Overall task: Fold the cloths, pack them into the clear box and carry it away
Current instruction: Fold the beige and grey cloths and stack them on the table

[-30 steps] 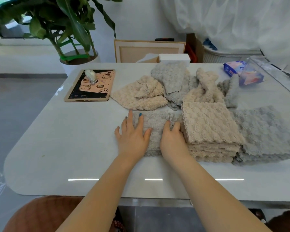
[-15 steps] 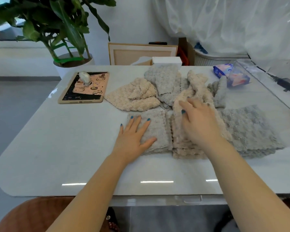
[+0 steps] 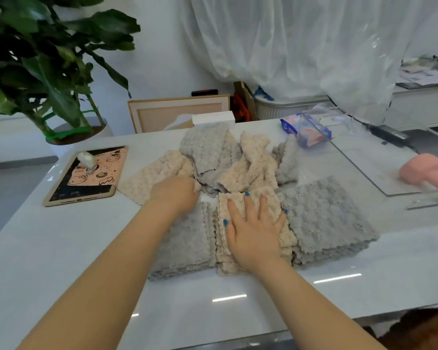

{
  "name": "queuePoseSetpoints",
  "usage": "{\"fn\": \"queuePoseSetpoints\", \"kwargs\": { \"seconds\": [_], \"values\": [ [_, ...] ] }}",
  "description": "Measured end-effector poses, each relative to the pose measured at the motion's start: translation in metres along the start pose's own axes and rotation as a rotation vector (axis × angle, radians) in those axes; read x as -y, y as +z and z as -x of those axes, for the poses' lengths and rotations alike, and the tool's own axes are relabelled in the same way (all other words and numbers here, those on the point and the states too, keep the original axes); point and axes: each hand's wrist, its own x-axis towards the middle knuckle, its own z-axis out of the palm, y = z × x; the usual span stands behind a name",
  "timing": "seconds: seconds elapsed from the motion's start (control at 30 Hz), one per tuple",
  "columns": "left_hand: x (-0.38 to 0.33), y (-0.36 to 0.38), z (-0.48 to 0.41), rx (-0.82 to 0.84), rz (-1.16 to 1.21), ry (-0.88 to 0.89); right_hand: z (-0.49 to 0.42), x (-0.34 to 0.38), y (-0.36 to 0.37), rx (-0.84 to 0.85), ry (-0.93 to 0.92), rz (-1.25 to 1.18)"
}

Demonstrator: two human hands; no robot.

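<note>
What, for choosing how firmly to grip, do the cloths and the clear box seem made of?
Cloths: soft matte textile, probably microfibre fleece, judging by the bumpy pile and scalloped edges. Clear box: rigid glossy plastic, perhaps acrylic; the table shows through and its edges glint.

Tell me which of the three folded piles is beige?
The middle pile, lying under the flat right hand. The left pile and the right pile beside it are both grey.

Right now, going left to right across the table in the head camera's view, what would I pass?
Tablet → left grey folded pile → beige folded pile, with the right hand flat on it → right grey folded pile → clear box.
</note>
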Motion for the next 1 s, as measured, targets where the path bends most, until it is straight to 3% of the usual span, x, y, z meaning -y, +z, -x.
{"fn": "queuePoseSetpoints", "kwargs": {
  "seconds": [0.1,0.3,0.43,0.5,0.63,0.73,0.8,0.9,1.0],
  "values": [
    [-0.028,0.015,-0.039,-0.208,0.178,-0.004,-0.003,-0.002,0.002,0.022,-0.007,-0.01],
    [-0.034,0.054,-0.093,-0.118,0.338,0.033,-0.006,-0.003,0.002,0.047,-0.025,-0.051],
    [-0.04,0.042,-0.093,-0.358,0.48,-0.026,-0.01,-0.004,0.008,0.022,-0.026,-0.05],
    [-0.042,0.026,-0.089,-0.491,0.698,-0.056,-0.01,-0.003,0.01,0.002,-0.025,-0.046],
    [-0.043,-0.024,-0.073,-0.593,1.232,-0.079,-0.008,-0.003,0.008,0.053,-0.029,-0.015],
    [-0.044,-0.065,-0.056,-0.559,1.481,0.006,-0.009,-0.004,0.007,0.067,-0.022,-0.022],
    [-0.043,-0.078,-0.042,-0.422,1.627,0.06,-0.008,-0.004,0.005,0.087,-0.02,-0.039],
    [-0.041,-0.07,-0.022,-0.196,1.431,0.049,-0.008,-0.006,-0.001,0.12,-0.024,-0.103],
    [-0.028,-0.052,-0.004,-0.158,1.296,-0.011,-0.008,-0.01,-0.012,0.147,-0.028,-0.232]
  ]
}}
